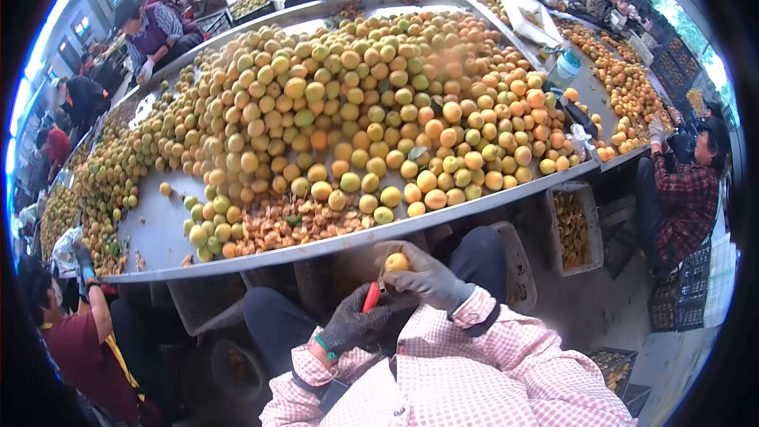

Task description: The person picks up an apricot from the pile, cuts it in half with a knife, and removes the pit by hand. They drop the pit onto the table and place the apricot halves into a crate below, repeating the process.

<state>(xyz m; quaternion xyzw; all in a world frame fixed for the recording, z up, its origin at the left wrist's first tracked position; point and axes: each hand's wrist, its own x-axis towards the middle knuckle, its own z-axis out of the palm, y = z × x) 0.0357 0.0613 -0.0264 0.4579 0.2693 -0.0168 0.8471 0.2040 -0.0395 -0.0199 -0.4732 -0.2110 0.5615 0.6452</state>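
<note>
My right hand (431,278), in a grey glove, grips a yellow apricot (396,262) in its fingers just in front of the table edge. My left hand (354,323), in a dark glove with a green band at the wrist, is closed around a small red-handled tool (371,297). The tool's short metal end points up at the underside of the apricot; whether it cuts into the skin I cannot tell. Beyond my hands, a heap of brownish-orange pits or fruit pieces (296,225) lies along the table's near edge.
A large pile of apricots (332,103) covers much of the metal table (162,217), whose raised rim runs before my knees. Below it stand a crate of fruit pieces (572,229) and a bucket (237,370). Co-workers sit around; a blue-capped bottle (564,69) stands at right.
</note>
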